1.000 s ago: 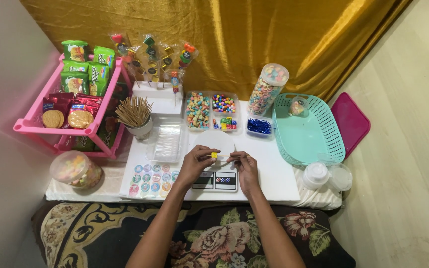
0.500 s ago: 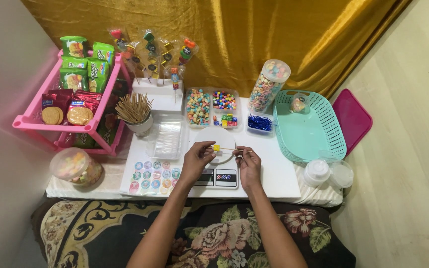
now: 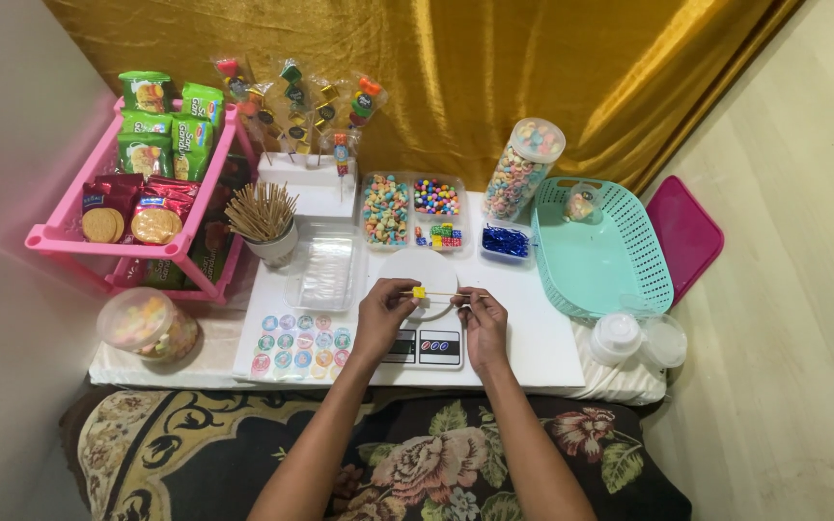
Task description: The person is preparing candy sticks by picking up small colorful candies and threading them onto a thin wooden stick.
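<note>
My left hand [image 3: 384, 311] pinches a small yellow candy cube [image 3: 419, 292] that is threaded on a thin wooden skewer [image 3: 444, 294]. My right hand [image 3: 482, 321] grips the other end of that skewer. Both hands hover over a white kitchen scale [image 3: 433, 347] with a round white plate [image 3: 430, 273] on it. Just beyond the plate stand clear trays of mixed coloured candies [image 3: 385, 208] and small beads and cubes [image 3: 437, 205].
A cup of wooden skewers [image 3: 263, 217] and a clear box of plastic bags [image 3: 326, 271] lie left of the scale, with a sticker sheet [image 3: 299, 346] in front. A pink snack rack [image 3: 137, 183] stands far left, a teal basket [image 3: 598, 251] right, a candy jar [image 3: 523, 167] behind.
The hands drew slightly apart along the skewer, and the yellow cube now sits further along the stick by my left fingers.
</note>
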